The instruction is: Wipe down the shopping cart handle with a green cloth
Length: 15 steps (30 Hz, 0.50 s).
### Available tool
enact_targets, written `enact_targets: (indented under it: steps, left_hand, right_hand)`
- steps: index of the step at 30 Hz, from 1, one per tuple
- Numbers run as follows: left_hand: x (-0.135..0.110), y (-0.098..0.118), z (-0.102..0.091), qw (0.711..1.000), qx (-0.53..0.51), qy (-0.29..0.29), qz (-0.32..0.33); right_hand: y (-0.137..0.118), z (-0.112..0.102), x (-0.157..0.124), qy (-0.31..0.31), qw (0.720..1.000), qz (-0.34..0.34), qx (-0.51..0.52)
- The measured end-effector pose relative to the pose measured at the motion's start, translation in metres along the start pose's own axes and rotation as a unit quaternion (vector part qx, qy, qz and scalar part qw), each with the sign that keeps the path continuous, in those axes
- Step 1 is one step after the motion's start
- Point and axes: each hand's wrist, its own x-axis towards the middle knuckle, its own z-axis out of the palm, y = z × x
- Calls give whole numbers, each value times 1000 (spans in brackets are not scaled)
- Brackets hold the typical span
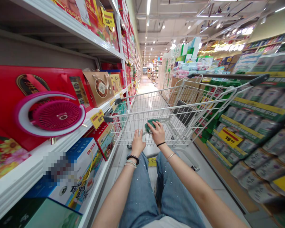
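Observation:
A metal shopping cart (171,104) stands in a supermarket aisle in front of me, its basket holding nothing visible. My left hand (137,143) rests on the near wire side of the cart, fingers curled around the wires. My right hand (158,133) is closed on a green round object (150,125) at the cart's near rim. Both wrists wear bracelets. My legs in blue jeans (156,190) show below.
Shelves on the left carry red gift boxes (38,91), a pink round fan (54,114), blue boxes (76,171) and yellow price tags (98,119). On the right, stacked packs of cans (256,126) line the aisle. The tiled floor (146,84) runs ahead.

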Motion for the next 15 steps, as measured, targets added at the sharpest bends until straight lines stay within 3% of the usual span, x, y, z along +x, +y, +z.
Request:
enact_targets:
  steps: [5,11,15]
  left_hand:
    - [1,1,-1,1000,1,-10,0]
    - [-2,2,1,1000,0,-6,3]
    - [-1,5,-1,1000,11,-14,6]
  right_hand:
    - [0,5,-26,-56,998,-5,9]
    - [-1,-14,10,11,1000,-11,10]
    - [1,-6,7,-10,1000,-13,5]
